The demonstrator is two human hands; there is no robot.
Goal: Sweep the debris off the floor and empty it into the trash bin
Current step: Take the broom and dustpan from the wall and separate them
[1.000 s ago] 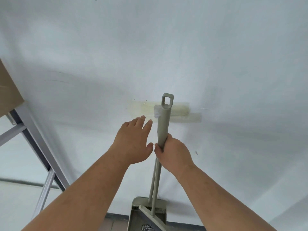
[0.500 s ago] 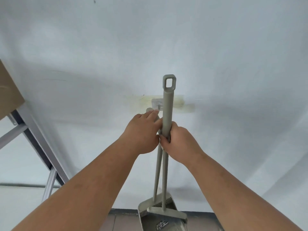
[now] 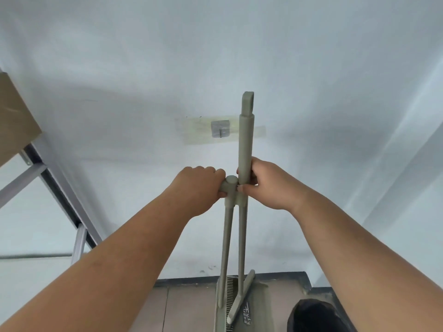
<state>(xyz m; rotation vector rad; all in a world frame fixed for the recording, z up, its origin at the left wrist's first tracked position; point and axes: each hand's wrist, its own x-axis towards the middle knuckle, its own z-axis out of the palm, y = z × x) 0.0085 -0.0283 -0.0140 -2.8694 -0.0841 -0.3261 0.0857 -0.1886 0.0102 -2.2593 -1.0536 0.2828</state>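
Gripping: the right hand (image 3: 271, 185) is curled round the broom handle (image 3: 245, 149), below its loop end.
Left hand: the left hand (image 3: 199, 188) is wrapped round the capped top of the dustpan handle (image 3: 230, 185), which touches the broom handle at a clip.
Broom and dustpan: both stand upright before the white wall (image 3: 311, 68), the dustpan (image 3: 254, 310) on the floor (image 3: 187, 307).
Wall: an adhesive hook (image 3: 220, 128) is just left of the broom handle.
Bin: a dark trash bin (image 3: 316, 317) sits just right of the dustpan.

Wall hook (image 3: 220, 132) close behind handles (image 3: 246, 149) — open wall right
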